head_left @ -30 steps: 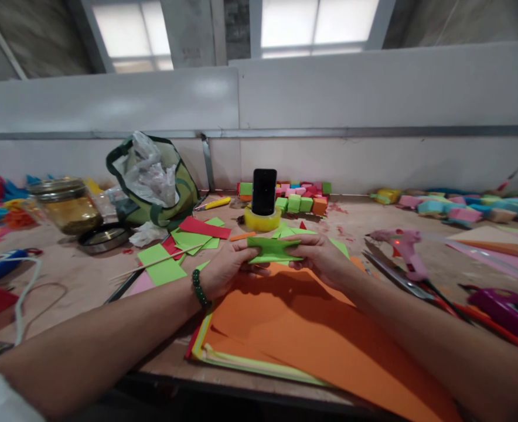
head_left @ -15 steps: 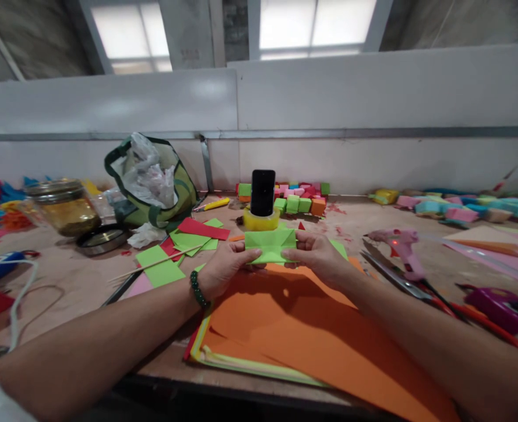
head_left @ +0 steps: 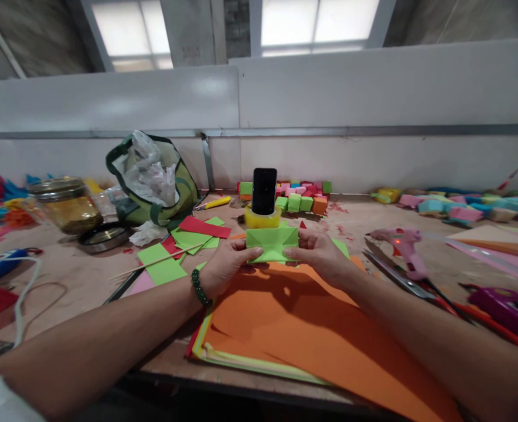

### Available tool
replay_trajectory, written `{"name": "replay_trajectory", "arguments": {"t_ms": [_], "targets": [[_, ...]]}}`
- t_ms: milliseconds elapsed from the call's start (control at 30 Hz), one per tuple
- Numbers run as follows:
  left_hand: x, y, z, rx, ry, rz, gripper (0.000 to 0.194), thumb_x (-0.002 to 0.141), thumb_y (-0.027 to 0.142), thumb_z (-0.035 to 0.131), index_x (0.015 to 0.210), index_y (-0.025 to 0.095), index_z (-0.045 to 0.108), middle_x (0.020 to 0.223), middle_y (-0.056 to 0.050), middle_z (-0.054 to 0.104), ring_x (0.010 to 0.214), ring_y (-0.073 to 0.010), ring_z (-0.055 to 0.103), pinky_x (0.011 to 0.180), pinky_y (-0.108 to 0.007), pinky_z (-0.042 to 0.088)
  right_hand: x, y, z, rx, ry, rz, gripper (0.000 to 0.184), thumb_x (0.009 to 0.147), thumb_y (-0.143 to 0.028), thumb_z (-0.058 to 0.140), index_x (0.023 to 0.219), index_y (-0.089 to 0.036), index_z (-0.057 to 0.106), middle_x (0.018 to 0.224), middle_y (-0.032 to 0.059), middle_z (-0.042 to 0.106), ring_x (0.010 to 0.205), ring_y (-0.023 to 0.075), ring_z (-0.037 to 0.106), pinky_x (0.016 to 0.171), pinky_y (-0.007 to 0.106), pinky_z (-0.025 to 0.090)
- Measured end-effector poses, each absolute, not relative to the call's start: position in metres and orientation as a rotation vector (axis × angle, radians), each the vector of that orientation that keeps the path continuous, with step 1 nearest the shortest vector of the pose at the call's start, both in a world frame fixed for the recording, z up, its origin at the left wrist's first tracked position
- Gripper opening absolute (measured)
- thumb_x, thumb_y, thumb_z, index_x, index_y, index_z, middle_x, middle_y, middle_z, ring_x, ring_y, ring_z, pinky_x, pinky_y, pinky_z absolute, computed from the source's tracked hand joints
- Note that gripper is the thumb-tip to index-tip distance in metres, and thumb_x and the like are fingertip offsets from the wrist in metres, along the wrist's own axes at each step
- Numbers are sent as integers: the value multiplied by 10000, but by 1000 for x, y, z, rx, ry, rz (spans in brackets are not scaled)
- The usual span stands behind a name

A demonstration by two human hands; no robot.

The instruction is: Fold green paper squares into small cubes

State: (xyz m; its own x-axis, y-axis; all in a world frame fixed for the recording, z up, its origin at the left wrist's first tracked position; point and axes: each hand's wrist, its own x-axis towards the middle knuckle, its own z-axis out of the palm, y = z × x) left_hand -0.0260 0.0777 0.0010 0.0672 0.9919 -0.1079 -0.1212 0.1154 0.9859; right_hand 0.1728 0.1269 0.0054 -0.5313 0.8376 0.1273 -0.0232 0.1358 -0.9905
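Note:
A creased piece of green paper [head_left: 272, 241], folded into a small rectangle, is held up between both my hands. My left hand [head_left: 232, 258] pinches its left end, thumb on the near face. At the right end, my right hand [head_left: 314, 252] does the same, its thumb pressed on the paper; the other fingers are partly hidden behind it. Below lies a stack of orange paper [head_left: 294, 322] with other colours under it. Just beyond the hands, a black phone [head_left: 264, 190] stands upright in a yellow roll of tape [head_left: 259, 220].
Left are green paper pieces [head_left: 162, 264], a thin stick [head_left: 153, 262], a glass jar [head_left: 68, 205] and a green bag [head_left: 171, 181]. Right are a pink glue gun [head_left: 406, 249] and scissors [head_left: 399, 275]. Coloured paper cubes [head_left: 300, 203] line the back; the table's front edge [head_left: 224, 384] is near.
My hands keep the same pinch on the green paper, which looks nearly unchanged. The whole view has shifted very slightly.

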Motion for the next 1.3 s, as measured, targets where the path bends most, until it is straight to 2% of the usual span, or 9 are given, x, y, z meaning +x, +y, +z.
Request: {"name": "replay_trajectory", "arguments": {"t_ms": [267, 467, 633, 933, 1067, 1133, 1233, 1300], "targets": [[-26, 77, 2, 1053, 1124, 1138, 263, 712, 235, 739, 936, 105, 690, 917, -112, 720, 704, -160, 697, 561, -190, 456, 173, 126, 6, -805, -1640, 1514, 364, 625, -290, 778, 959, -183, 676, 915, 32, 696, 737, 125, 611, 663, 258, 512], [-24, 75, 3, 987, 1086, 1174, 258, 688, 170, 748, 926, 90, 688, 863, -97, 717, 653, -142, 686, 558, -185, 467, 174, 127, 7, -823, -1635, 1525, 297, 593, -271, 782, 870, -186, 719, 848, 20, 693, 697, 117, 595, 633, 247, 508], [-23, 76, 2, 960, 1099, 1173, 177, 720, 116, 663, 893, 101, 698, 858, -88, 721, 618, -138, 686, 550, -185, 466, 174, 130, 4, -835, -1538, 1576, 238, 565, -188, 751, 803, -208, 755, 767, 2, 679, 647, 106, 577, 621, 255, 509], [-27, 81, -4, 916, 1027, 1119, 171, 765, 184, 564, 859, 110, 685, 841, -103, 736, 633, -169, 698, 569, -210, 484, 172, 130, 3, -902, -1530, 1552, 182, 543, -131, 638, 657, -202, 761, 761, 19, 681, 665, 112, 592, 625, 248, 497], [-29, 78, 1, 816, 993, 1054, 373, 853, 384, 431, 851, 96, 668, 796, -144, 728, 658, -210, 702, 578, -258, 512, 172, 129, 5, -912, -1599, 1439, 228, 528, -104, 583, 638, -203, 756, 717, 6, 665, 677, 117, 579, 631, 247, 493], [-28, 76, 4, 811, 1010, 1000, 379, 857, 428, 471, 870, 100, 661, 776, -136, 725, 649, -202, 698, 566, -251, 519, 172, 128, 5, -913, -1654, 1406, 238, 529, -102, 572, 640, -201, 757, 705, 3, 662, 671, 117, 571, 642, 251, 495], [-24, 74, 4, 862, 1073, 964, 191, 819, 289, 608, 817, 101, 638, 727, -110, 711, 619, -166, 687, 496, -190, 491, 172, 126, 6, -913, -1708, 1402, 222, 545, -113, 573, 642, -198, 754, 726, 8, 672, 702, 127, 579, 672, 263, 499], [-23, 74, 4, 883, 1073, 976, 117, 802, 212, 644, 792, 97, 632, 713, -104, 704, 606, -145, 680, 461, -154, 461, 172, 125, 7, -922, -1715, 1406, 217, 547, -111, 572, 637, -195, 750, 735, 8, 671, 711, 126, 578, 675, 261, 496]]}}
